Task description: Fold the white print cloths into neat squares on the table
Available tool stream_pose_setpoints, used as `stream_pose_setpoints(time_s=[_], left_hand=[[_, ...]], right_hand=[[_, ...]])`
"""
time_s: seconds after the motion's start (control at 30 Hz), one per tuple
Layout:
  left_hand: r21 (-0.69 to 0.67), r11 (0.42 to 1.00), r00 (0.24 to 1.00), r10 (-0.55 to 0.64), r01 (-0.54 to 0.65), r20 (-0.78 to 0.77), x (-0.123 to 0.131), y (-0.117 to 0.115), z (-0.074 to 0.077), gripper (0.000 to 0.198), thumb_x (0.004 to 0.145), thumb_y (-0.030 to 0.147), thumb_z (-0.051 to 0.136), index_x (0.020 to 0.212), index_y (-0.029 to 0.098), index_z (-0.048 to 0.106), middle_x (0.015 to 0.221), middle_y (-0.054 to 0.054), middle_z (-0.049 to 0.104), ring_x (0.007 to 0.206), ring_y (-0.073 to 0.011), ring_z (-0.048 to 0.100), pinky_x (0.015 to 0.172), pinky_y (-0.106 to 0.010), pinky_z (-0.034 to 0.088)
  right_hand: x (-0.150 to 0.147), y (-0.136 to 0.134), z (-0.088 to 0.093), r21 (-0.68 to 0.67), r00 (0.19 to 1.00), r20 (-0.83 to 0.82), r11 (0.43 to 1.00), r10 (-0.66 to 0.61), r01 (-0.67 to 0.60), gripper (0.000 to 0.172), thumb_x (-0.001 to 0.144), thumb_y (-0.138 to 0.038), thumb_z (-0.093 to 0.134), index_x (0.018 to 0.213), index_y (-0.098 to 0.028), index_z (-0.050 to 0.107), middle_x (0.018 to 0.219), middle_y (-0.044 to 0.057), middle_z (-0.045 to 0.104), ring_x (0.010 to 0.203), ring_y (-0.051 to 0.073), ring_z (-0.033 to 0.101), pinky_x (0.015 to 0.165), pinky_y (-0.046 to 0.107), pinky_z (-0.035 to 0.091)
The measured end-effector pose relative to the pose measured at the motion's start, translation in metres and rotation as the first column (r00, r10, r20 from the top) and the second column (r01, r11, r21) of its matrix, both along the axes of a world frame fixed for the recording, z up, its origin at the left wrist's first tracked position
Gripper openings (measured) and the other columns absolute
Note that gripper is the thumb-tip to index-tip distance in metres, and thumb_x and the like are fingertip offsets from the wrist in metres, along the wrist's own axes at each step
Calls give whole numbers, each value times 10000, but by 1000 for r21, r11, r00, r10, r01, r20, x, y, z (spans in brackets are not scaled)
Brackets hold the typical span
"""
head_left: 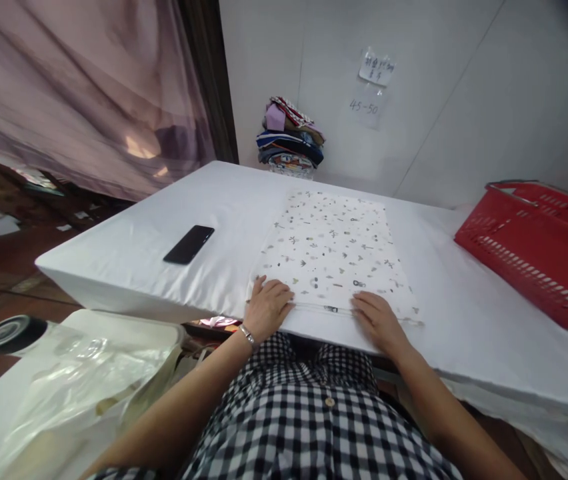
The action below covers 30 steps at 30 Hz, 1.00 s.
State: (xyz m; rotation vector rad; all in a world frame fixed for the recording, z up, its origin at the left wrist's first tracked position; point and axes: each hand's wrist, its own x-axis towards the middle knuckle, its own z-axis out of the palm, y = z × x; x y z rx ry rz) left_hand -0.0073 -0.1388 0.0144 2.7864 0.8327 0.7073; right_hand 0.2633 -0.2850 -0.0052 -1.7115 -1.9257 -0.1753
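A white cloth (pixel 334 247) with a small scattered print lies spread flat on the white-covered table (pixel 229 200) in front of me. My left hand (pixel 267 307) rests on its near left corner, fingers stretched over the edge. On the near edge to the right, my right hand (pixel 377 320) lies with its fingertips on the fabric. Between the two hands the near edge shows a narrow layered strip, like a fold or hem. Both hands lie flat, and no grip on the cloth shows.
A black phone (pixel 189 245) lies left of the cloth. At the right stands a red plastic basket (pixel 539 253). Folded clothes (pixel 291 137) are stacked beyond the table's far edge, by the wall. A clear plastic bag (pixel 89 380) sits on a lower surface at my left.
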Motion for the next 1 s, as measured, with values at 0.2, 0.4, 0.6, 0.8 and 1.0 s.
stream_pose_setpoints(time_s=[0.2,0.4,0.6,0.8,1.0], left_hand=[[-18,1000,1000,9,-9,13,9,5,2,226,872,298,433,854,239,650,865,-13,639,918,-182,508,1013,-454,214],[-18,1000,999,16,-15,46,9,5,5,248,881,274,404,802,215,632,831,-19,637,892,-175,519,1020,-460,197],[15,998,997,54,-55,57,13,5,9,249,890,257,377,796,198,600,811,-22,627,888,-181,524,1033,-470,179],[28,999,999,24,-24,23,14,4,14,232,887,245,390,801,192,599,822,-18,619,900,-171,518,1047,-459,167],[-17,997,997,-75,75,-24,6,4,-1,222,888,275,400,938,186,597,936,-48,611,921,-182,511,915,-375,357]], right_hand=[[-4,7,-1,-30,992,-100,997,-73,70,247,882,-266,413,978,-207,633,1022,86,606,960,212,539,855,422,458],[-7,3,0,-18,993,-111,999,-36,34,245,851,-296,470,1048,-205,585,1103,92,577,1048,225,505,898,435,433],[-9,4,3,-48,989,-141,998,-51,44,207,865,-259,446,996,-216,601,1077,78,591,1019,211,522,890,416,440],[-5,4,8,-18,970,-231,997,-71,69,204,876,-242,425,981,-216,598,1044,74,596,997,201,525,883,396,449],[-4,-4,3,-82,996,-81,996,-30,23,215,863,-258,455,992,-219,623,1071,93,569,1014,227,503,868,426,446]])
